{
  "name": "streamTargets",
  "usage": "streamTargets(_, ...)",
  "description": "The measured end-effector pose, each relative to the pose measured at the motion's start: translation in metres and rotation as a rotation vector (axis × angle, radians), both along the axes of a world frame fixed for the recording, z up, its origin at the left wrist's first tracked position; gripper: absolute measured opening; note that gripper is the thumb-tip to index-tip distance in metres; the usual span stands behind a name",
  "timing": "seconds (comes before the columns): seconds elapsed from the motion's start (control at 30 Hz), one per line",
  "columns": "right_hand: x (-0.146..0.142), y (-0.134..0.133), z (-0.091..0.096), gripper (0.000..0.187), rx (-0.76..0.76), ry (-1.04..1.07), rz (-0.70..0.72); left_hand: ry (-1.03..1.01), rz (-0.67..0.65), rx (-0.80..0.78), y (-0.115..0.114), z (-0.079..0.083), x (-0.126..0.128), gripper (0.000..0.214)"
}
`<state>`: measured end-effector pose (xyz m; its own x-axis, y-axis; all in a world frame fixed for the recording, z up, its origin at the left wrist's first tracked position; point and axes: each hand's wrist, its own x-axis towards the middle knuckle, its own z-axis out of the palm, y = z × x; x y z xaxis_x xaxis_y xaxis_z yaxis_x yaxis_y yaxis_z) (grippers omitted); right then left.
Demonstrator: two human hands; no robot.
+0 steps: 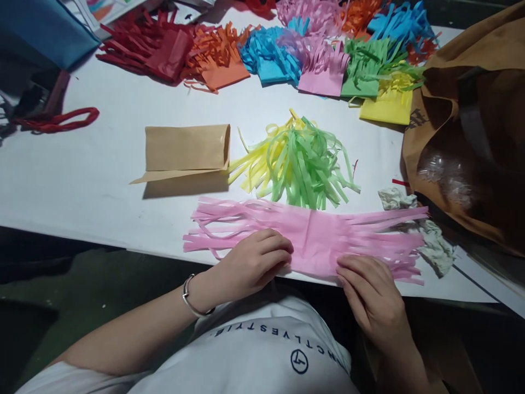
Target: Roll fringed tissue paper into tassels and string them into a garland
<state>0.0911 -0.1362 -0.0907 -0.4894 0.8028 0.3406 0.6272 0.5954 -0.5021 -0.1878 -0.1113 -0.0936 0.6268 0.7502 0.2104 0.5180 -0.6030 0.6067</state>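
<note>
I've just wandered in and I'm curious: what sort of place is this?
Probably a craft workspace, though whether a home or small workshop I can't tell. On the white table are a pink fringed sheet, yellow and green streamers, and colourful fringed bundles along the far side.

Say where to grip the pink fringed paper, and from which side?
I'd pinch the near edge of the pink fringed paper at its uncut middle, coming from the wearer's side, where the left hand and right hand touch it. That band is solid and spread out; both ends are loose strips, likely to slip or tear.
</note>
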Motion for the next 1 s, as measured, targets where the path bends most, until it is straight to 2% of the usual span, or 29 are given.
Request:
streamTargets(0.07,-0.002,0.001,0.0,0.021,0.002,0.008,-0.024,0.024,-0.013,0.0,-0.001,0.002,0.0,0.017)
streamTargets(0.2,-0.006,0.001,0.001,0.015,0.04,0.007,-0.075,0.139,0.01,0.042,-0.003,0.004,0.005,0.042)
streamTargets(0.33,-0.014,0.001,0.004,0.013,0.112,-0.037,-0.171,0.194,0.052,0.089,-0.002,0.001,0.012,0.019)
streamTargets(0.37,-0.018,0.001,0.005,0.017,0.135,-0.057,-0.181,0.194,0.057,0.094,-0.002,0.001,0.014,0.018)
streamTargets(0.47,-0.031,0.004,0.006,0.035,0.158,-0.147,-0.109,0.187,0.053,0.096,-0.001,0.001,0.016,0.018)
streamTargets(0.57,-0.04,0.008,0.003,0.028,0.122,-0.161,0.005,0.178,0.036,0.102,-0.002,0.005,0.013,0.019)
streamTargets(0.63,-0.041,0.01,0.001,0.026,0.076,-0.08,0.008,0.156,0.021,0.085,-0.002,0.008,0.009,0.022)
streamTargets(0.77,-0.039,0.015,0.001,0.013,-0.048,0.023,-0.126,0.143,0.06,-0.028,0.007,0.016,0.001,0.019)
streamTargets(0.87,-0.042,0.025,0.001,0.018,-0.103,-0.051,-0.233,0.275,0.161,-0.11,0.024,0.021,0.004,0.016)
streamTargets(1.0,-0.049,0.046,-0.004,0.025,-0.057,-0.198,-0.336,0.495,0.252,-0.144,0.049,0.028,0.017,0.021)
